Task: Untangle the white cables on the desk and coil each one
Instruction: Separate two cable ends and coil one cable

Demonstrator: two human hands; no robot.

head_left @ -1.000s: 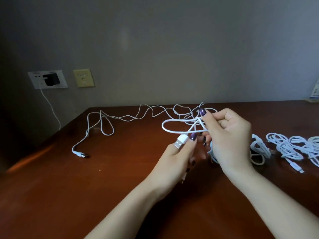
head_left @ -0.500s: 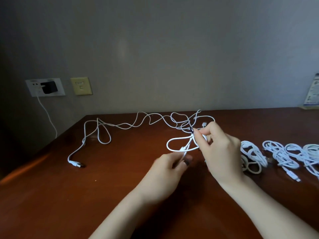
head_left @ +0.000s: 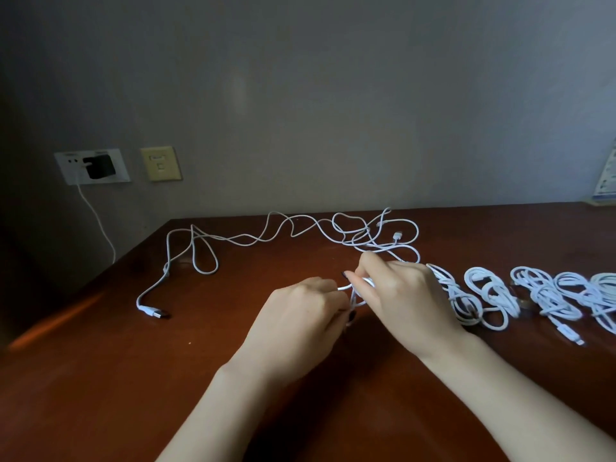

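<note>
A long white cable [head_left: 266, 236] snakes in loose loops across the back of the brown desk [head_left: 100, 361], and its USB plug [head_left: 155, 311] lies at the left. The tangled part [head_left: 376, 235] sits at the back centre. My right hand [head_left: 396, 295] pinches a small loop of white cable [head_left: 358, 288] low over the desk. My left hand [head_left: 300, 315] grips the same cable from the left, fingers curled round it. Several coiled white cables [head_left: 493, 295] lie in a row to the right of my hands.
A wall socket plate with a black charger [head_left: 98, 166] and its white lead hangs left of the desk. A yellow switch plate [head_left: 160, 163] sits beside it. A printed card [head_left: 606, 178] leans at the far right. The desk's left edge runs diagonally.
Both hands have dropped from above the desk down close to its surface. The loop between them has shrunk, and the plug once at my left fingertips is out of sight.
</note>
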